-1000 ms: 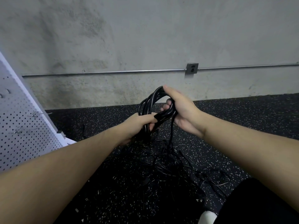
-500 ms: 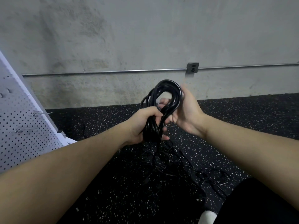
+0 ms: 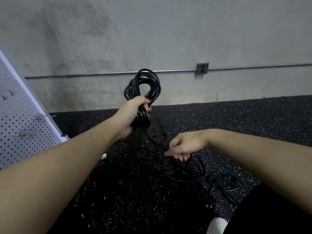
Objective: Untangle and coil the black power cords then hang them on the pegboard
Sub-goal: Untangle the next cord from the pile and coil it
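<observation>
Item: coiled cord point(image 3: 143, 92), raised before the wall, our left hand point(image 3: 133, 114) wrapped round its waist. Right hand point(image 3: 184, 146) has left the coil and dropped, fingers curled pinching the trailing tail point(image 3: 157, 140) (more to wind). Pegboard point(image 3: 22, 122) left, tangle point(image 3: 168, 174) below.

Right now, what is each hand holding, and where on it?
The left hand grips the coil round its gathered lower part, loops standing above the fist. The right hand pinches the loose cord trailing down from the coil.
</observation>
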`<state>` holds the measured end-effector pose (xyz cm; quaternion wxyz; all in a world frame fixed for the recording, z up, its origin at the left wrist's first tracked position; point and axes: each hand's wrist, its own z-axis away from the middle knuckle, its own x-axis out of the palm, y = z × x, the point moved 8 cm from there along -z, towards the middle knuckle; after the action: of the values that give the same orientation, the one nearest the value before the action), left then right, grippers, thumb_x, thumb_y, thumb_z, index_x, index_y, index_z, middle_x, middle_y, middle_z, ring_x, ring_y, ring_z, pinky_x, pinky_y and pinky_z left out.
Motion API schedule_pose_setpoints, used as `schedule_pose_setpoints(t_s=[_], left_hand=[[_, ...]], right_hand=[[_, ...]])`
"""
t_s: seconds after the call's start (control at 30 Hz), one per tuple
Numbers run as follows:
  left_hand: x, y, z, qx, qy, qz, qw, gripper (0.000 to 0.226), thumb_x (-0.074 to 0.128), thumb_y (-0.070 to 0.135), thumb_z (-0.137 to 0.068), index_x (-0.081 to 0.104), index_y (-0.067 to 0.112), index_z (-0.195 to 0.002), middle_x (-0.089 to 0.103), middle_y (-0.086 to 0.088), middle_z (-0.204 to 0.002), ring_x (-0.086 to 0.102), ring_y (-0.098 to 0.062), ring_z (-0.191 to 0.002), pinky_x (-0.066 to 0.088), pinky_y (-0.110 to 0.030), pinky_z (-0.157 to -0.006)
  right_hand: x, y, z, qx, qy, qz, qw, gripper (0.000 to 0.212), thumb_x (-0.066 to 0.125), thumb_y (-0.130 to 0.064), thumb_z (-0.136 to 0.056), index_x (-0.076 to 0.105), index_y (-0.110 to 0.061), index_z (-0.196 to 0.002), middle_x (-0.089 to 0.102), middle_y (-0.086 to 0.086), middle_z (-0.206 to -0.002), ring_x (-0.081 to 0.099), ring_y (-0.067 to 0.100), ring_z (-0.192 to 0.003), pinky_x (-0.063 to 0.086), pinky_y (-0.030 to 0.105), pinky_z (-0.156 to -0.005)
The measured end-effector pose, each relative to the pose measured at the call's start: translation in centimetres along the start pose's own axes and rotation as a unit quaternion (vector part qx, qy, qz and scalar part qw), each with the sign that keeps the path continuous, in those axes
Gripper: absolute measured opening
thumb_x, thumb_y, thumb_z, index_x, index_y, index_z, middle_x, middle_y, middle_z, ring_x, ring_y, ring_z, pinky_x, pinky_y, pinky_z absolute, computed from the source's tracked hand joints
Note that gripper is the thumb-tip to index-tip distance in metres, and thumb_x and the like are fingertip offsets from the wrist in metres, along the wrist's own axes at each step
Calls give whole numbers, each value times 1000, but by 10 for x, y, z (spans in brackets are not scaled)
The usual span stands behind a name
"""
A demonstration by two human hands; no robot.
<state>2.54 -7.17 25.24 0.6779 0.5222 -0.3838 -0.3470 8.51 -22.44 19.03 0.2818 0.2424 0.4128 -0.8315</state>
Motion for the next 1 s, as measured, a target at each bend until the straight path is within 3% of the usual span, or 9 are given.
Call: schedule_pose_setpoints(t_s=[0.17,0.3,0.37,0.43,0.57,0.67,0.8,0.9,1.0], left_hand=[[-28,-12,5,-37,79,-108,990,29,69,40,-73,64,22,-51,61,3,-68,55,-17,-64,42,-31,-64],[-31,-18,8,-20,79,-247,966,31,70,40,-87,76,20,-64,65,-1,-72,60,-23,-74,48,-35,-75],[-23,-23,12,-31,43,-265,963,25,72,44,-88,83,23,-79,73,-5,-84,67,-29,-84,54,-39,-85],[-14,-28,15,-46,5,-265,963,26,74,47,-87,84,23,-86,78,-10,-94,73,-33,-92,59,-41,-90],[2,-30,19,-52,-23,-230,972,27,74,43,-89,84,18,-94,79,-10,-93,75,-26,-84,58,-33,-78],[10,-32,20,-58,-25,-227,972,30,68,48,-92,84,23,-91,80,-5,-94,75,-20,-85,59,-32,-77],[24,-26,20,-49,-17,-173,984,43,61,48,-97,82,10,-99,80,-3,-89,73,-13,-73,57,-23,-63],[25,-23,21,-47,-1,-198,979,58,54,64,-95,83,14,-92,80,-3,-86,74,-15,-73,56,-23,-65],[26,-20,21,-45,17,-232,972,66,59,77,-77,81,16,-86,79,0,-81,75,-12,-72,56,-24,-65]], right_hand=[[-11,16,7,22,27,22,999,24,60,-44,-100,70,-24,-94,62,-11,-68,55,-4,-60,40,21,-76],[-34,-1,10,-38,140,-37,989,10,70,-46,-92,75,-39,-95,73,-24,-86,68,-2,-80,53,32,-86],[-46,-12,15,-60,199,-77,975,11,75,-44,-88,78,-35,-95,75,-7,-84,64,14,-65,56,30,-64],[-56,-22,21,-85,244,-104,960,14,81,-38,-85,75,-25,-86,68,2,-71,52,10,-52,47,24,-49],[-71,-25,32,-94,330,-203,917,30,85,-37,-81,59,-24,-72,43,-12,-51,42,6,-43,43,25,-45],[-78,-23,35,-104,349,-329,871,30,77,-38,-88,56,-24,-73,43,-12,-48,36,7,-43,32,23,-45],[-78,-32,31,-143,261,-476,827,26,53,-38,-104,59,-21,-85,28,-9,-60,23,8,-50,22,22,-47],[-82,-27,33,-142,275,-470,827,30,45,-35,-107,67,-15,-107,34,-8,-62,27,7,-52,26,21,-46],[-86,-23,38,-143,339,-411,834,29,49,-37,-106,68,-15,-105,37,-7,-61,33,8,-53,29,22,-46]])
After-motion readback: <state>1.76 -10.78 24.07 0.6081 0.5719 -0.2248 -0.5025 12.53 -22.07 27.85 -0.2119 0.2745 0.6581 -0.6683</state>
